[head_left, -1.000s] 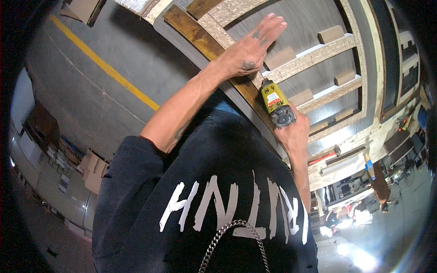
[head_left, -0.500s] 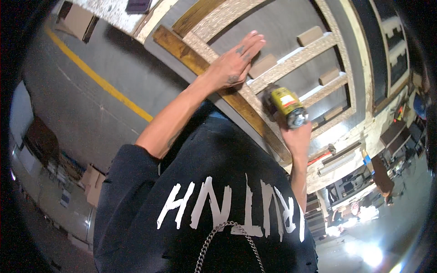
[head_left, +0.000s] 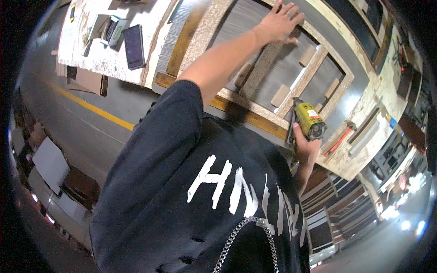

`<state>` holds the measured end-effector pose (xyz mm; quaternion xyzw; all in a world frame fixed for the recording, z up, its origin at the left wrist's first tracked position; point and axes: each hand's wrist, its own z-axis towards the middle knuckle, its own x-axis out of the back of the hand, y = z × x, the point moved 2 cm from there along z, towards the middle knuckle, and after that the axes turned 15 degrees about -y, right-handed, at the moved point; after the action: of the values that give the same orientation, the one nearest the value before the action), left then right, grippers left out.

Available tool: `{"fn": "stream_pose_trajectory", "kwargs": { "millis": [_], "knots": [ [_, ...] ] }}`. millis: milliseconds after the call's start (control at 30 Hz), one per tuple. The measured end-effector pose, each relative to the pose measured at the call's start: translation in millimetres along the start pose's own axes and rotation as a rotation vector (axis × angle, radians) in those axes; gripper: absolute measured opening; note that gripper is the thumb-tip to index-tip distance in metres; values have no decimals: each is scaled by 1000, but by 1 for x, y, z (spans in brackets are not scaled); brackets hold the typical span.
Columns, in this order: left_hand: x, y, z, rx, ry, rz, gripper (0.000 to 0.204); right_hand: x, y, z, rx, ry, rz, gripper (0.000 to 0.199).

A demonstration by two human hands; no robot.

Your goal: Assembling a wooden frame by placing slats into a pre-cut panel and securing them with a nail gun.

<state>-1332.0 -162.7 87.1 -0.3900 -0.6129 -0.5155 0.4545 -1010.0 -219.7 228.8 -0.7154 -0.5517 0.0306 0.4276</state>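
A chipboard frame (head_left: 339, 84) with crosspieces lies on a grey panel, brown wood strips (head_left: 252, 119) along its near side. Over the frame's far rail reaches my left hand (head_left: 280, 25), fingers spread and gripping nothing. A loose-looking chipboard crosspiece (head_left: 260, 68) runs from near that hand toward the near rail. My right hand (head_left: 307, 146) is wrapped round a yellow-green nail gun (head_left: 309, 118) at the frame's near right part; its nose points at the chipboard, and whether it touches is unclear. Small wood blocks (head_left: 307, 55) sit beside the crosspieces.
On the bench at left lie a dark phone (head_left: 134, 47) and a small open box (head_left: 111, 29). A red-handled hammer (head_left: 339, 143) rests at right. Cardboard (head_left: 88, 84) stands below the bench, near a yellow floor line (head_left: 98, 110). Another frame (head_left: 362, 22) lies beyond.
My left hand has moved from the near rail to the far side, its fingers now spreading. The nail gun remains in my right hand, and the whole view has shifted.
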Motion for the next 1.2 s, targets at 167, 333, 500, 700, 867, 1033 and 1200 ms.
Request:
{"fn": "stream_pose_trajectory", "kwargs": {
  "millis": [167, 333, 500, 700, 867, 1033, 1200],
  "knots": [
    [-13, -10, 14, -166, 118, -123, 72, -21, -4, -37, -204, 51, 213, 52],
    [-14, -6, 18, -157, 108, -157, 71, -22, 10, -48, -296, 59, 92, 58],
    [-17, -9, 14, -152, 163, -145, 69, -15, 0, -42, -330, -10, 117, 60],
    [-19, -5, 12, -137, 163, -173, 72, -21, -27, -28, -288, -200, -42, 52],
    [-16, -3, 11, -106, 112, -224, 74, -47, -31, -13, -52, -325, -273, 38],
    [-21, -5, 10, -108, 177, -253, 72, -76, -53, 6, 59, -385, -432, 37],
    [-21, -3, 9, -117, 199, -305, 71, -89, -60, 24, 59, -470, -452, 40]
  ]
}}
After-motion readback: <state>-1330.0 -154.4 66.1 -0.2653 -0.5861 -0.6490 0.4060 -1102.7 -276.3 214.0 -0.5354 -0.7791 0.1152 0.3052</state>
